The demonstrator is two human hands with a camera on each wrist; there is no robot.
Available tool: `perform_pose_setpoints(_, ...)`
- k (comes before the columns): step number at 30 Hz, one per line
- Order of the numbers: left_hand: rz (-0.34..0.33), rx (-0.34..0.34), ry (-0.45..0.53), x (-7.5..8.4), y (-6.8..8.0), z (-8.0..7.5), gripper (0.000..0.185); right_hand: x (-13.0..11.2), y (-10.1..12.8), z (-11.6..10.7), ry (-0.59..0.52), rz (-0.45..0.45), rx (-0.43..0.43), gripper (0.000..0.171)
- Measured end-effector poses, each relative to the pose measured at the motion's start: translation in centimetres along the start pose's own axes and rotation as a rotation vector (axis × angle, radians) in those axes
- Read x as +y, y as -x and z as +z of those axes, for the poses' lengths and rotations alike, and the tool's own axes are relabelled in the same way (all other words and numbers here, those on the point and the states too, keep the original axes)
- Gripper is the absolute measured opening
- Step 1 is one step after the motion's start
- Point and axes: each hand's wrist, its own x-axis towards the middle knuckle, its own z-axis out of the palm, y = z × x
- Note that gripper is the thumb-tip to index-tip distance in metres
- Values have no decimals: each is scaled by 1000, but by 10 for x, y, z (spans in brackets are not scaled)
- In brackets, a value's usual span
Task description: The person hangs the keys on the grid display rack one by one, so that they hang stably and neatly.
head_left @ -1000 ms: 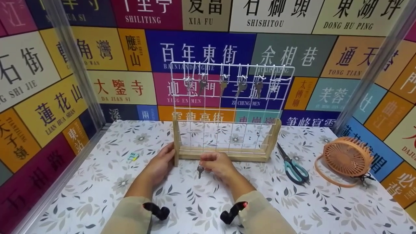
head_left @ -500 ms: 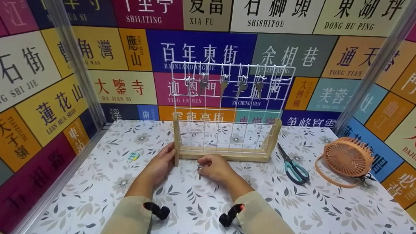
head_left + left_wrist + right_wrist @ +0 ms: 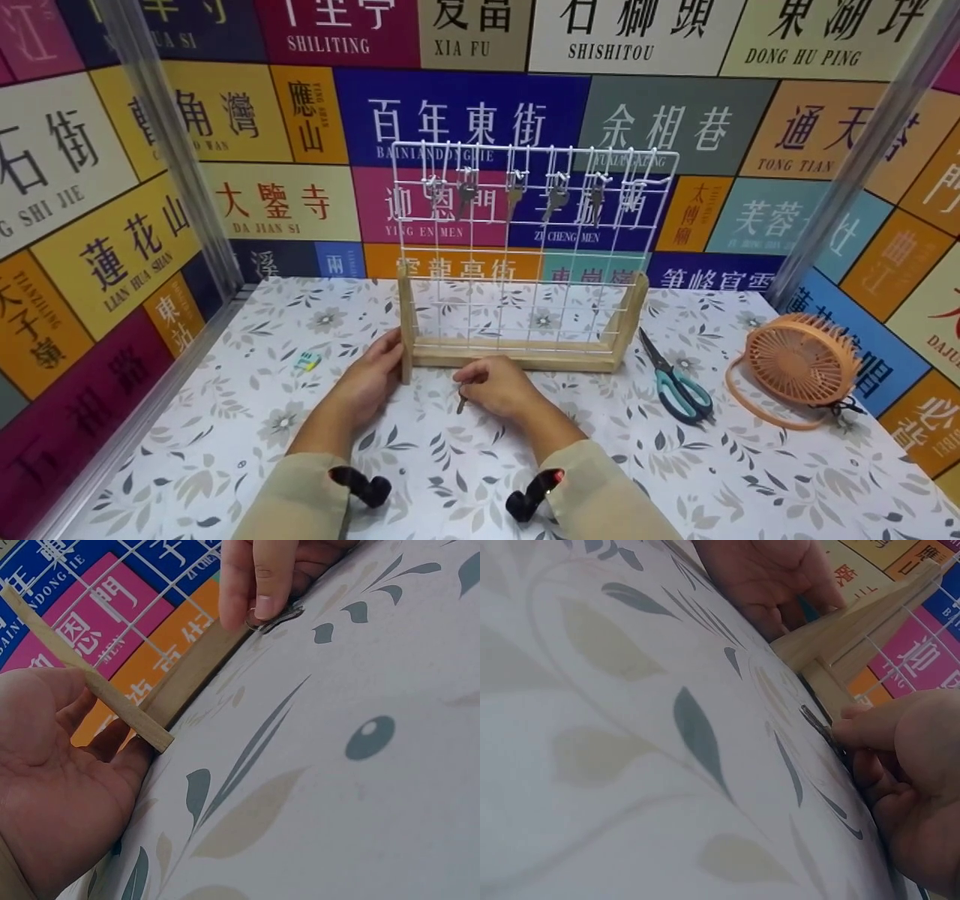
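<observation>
In the head view my right hand (image 3: 499,386) pinches a small metal key (image 3: 460,406) low over the patterned tabletop, in front of the rack's base. A thin ring (image 3: 253,621) shows at the fingertips in the left wrist view, and the key's blade (image 3: 811,718) points out from the fingers in the right wrist view. My left hand (image 3: 375,379) holds the left wooden upright (image 3: 407,330) of a white wire grid rack (image 3: 536,252), some of its fingers hidden behind the wood. Several keys (image 3: 514,198) hang from hooks along the rack's upper part.
Scissors (image 3: 679,394) with teal and black handles lie right of the rack. Farther right stands an orange fan (image 3: 802,361). A small green and yellow piece (image 3: 307,362) lies on the left of the floral tabletop (image 3: 187,427). Printed sign panels (image 3: 465,97) wall the back and sides.
My right hand has lowered slightly and turned, so its fingers now cover more of the key. My left hand stays on the upright, and the rack and hanging keys keep their places.
</observation>
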Motion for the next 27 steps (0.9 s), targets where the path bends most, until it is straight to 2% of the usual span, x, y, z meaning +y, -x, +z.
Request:
perform_pose_setpoints(5,9,-10,-5,-1,0,0,50,-4,3,-1,-1,11,39,15)
perform_pose_setpoints(11,37,-12,-9,-1,1,1,49,-27,8,-20,-102,-34,143,16)
perform_pose_setpoints(16,21,3,-13,1,1,2,49,-65,19,-50,-314,-95,264,18)
perform_pose_setpoints(20,12,7,-21,0,1,1,49,-88,33,-76,-471,-162,301,18)
perform_pose_setpoints(24,5,4,-16,-1,1,0,50,-99,47,-106,-513,-171,286,19)
perform_pose_setpoints(27,-3,5,-30,0,1,-1,50,-104,58,-130,-490,-176,288,22)
